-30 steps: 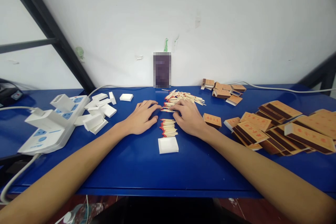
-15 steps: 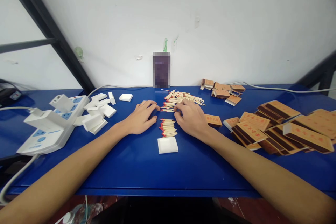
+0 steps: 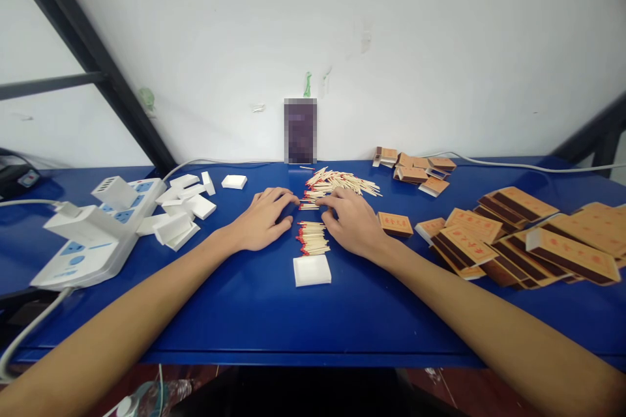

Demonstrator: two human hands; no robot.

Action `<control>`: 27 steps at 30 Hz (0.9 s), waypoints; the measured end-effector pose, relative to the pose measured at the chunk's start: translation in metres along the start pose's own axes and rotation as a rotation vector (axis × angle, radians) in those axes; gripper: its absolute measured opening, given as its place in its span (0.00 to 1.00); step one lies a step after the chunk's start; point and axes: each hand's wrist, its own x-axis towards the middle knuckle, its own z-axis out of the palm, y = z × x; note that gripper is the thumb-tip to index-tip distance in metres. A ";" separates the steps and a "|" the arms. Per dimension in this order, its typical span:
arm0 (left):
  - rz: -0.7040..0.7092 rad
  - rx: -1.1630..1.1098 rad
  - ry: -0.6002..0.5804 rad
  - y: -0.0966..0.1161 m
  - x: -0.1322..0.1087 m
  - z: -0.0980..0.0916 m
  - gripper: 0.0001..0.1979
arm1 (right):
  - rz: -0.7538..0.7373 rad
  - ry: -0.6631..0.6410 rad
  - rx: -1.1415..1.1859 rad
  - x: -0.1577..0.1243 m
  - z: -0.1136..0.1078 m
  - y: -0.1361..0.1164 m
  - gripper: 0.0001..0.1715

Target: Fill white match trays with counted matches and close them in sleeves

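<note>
My left hand (image 3: 264,218) and my right hand (image 3: 353,221) rest on the blue table (image 3: 274,319) with fingers curled. Their fingertips press from both sides on a small row of red-tipped matches (image 3: 308,206). Just behind lies a loose pile of matches (image 3: 342,181). A tidy bundle of matches (image 3: 313,238) sits between my wrists. In front of the bundle lies a white inner tray (image 3: 312,270). One orange matchbox sleeve (image 3: 395,224) is right beside my right hand.
White trays (image 3: 182,208) and a white power strip (image 3: 92,234) with plugs lie on the left. Stacks of orange matchbox sleeves (image 3: 518,234) fill the right side, with more (image 3: 415,169) at the back. A blurred dark card (image 3: 300,130) leans on the wall.
My right hand's fingertips have crept slightly left towards the small row of matches. The left hand has barely moved.
</note>
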 end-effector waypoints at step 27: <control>-0.071 0.058 -0.044 -0.001 0.001 0.002 0.23 | -0.059 -0.079 0.079 -0.002 -0.001 0.001 0.22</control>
